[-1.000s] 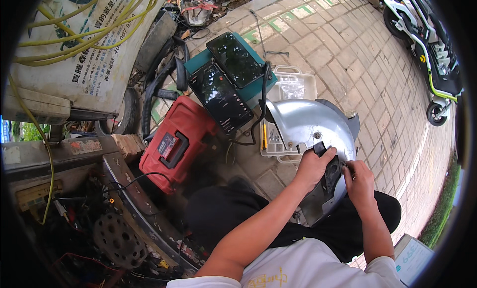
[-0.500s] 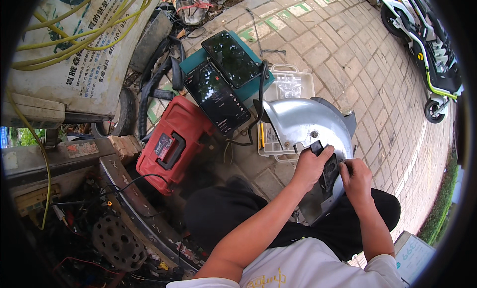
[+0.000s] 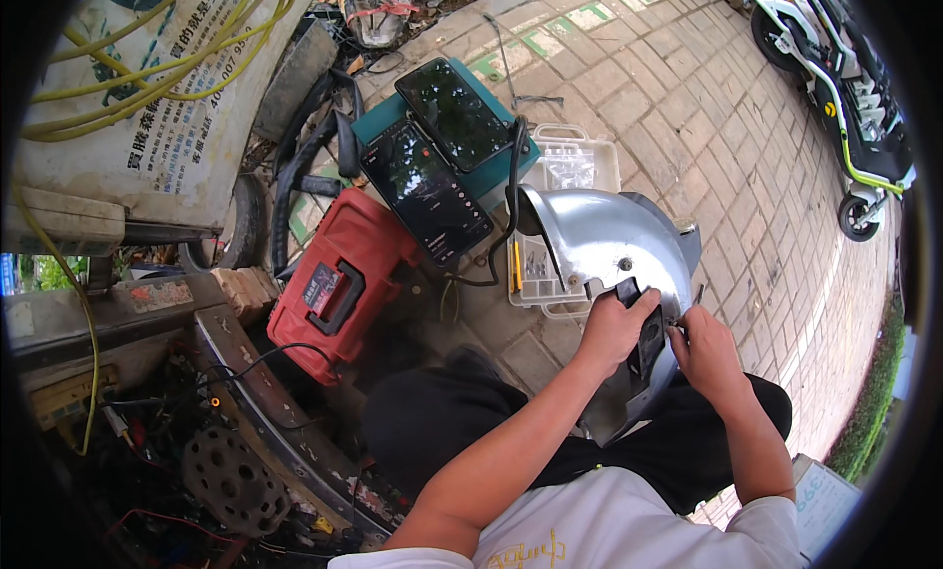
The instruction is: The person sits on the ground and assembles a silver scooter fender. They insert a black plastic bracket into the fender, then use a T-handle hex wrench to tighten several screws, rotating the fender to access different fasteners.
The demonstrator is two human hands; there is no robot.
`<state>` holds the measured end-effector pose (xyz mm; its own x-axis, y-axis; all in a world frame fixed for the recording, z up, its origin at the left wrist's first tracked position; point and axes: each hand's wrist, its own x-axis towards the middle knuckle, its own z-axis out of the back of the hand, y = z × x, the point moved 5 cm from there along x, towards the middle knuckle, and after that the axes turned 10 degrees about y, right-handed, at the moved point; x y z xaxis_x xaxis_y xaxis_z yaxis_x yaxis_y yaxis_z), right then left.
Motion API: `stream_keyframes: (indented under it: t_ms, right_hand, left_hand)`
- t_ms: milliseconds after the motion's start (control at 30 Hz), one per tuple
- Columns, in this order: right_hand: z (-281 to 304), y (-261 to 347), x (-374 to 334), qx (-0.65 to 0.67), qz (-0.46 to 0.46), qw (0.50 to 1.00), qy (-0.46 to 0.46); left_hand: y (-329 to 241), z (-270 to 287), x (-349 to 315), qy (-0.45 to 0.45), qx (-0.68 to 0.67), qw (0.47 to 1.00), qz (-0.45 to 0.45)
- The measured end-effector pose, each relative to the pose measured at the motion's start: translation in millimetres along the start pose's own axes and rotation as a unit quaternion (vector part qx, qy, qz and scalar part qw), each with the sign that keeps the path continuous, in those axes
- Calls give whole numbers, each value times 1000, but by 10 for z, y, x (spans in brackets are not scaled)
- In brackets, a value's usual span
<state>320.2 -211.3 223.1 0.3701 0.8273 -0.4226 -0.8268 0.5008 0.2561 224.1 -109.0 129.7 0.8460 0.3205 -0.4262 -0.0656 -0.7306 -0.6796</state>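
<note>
A glossy silver-grey curved shell (image 3: pixel 614 230), shaped like a mudguard, rests against my lap. My left hand (image 3: pixel 617 331) is closed on the black strip-like piece (image 3: pixel 648 345) along the shell's open side, its thumb on top. At the shell's right edge, my right hand (image 3: pixel 709 351) is pinched round a small thing. A thin dark tip (image 3: pixel 699 294) sticks up beside the fingers, but its kind cannot be made out. The shell's underside is mostly hidden by my hands and forearms.
Beyond the shell lies an open clear parts case (image 3: pixel 575 137). A red toolbox (image 3: pixel 339 279) stands left of it, near two phones (image 3: pixel 457 112) on a teal box (image 3: pixel 378 119). Scooters (image 3: pixel 864 127) stand far right on the paving. Scrap with a perforated disc (image 3: pixel 236 479) lies lower left.
My right hand has turned at the shell's edge, and a thin dark tip now shows above its fingers. The shell has tilted slightly, while my left hand keeps its hold.
</note>
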Motion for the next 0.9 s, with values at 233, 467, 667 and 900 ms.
stream_keyframes:
  t_ms: [233,467,667,900]
  right_hand:
    - [4,97,19,-169,79,982,-8]
    - [142,183,57,-279,139,950,7]
    - [71,159,100,-277,132,951,37]
    - [-118,-88,148,34,-50,997,56]
  left_hand:
    - [64,19,19,-9,5,1000,-1]
    - [62,-24,31,-25,-5,999,-27]
    - [61,-14,22,-35,-8,999,-19]
    - [109,60,81,-58,44,997,-32]
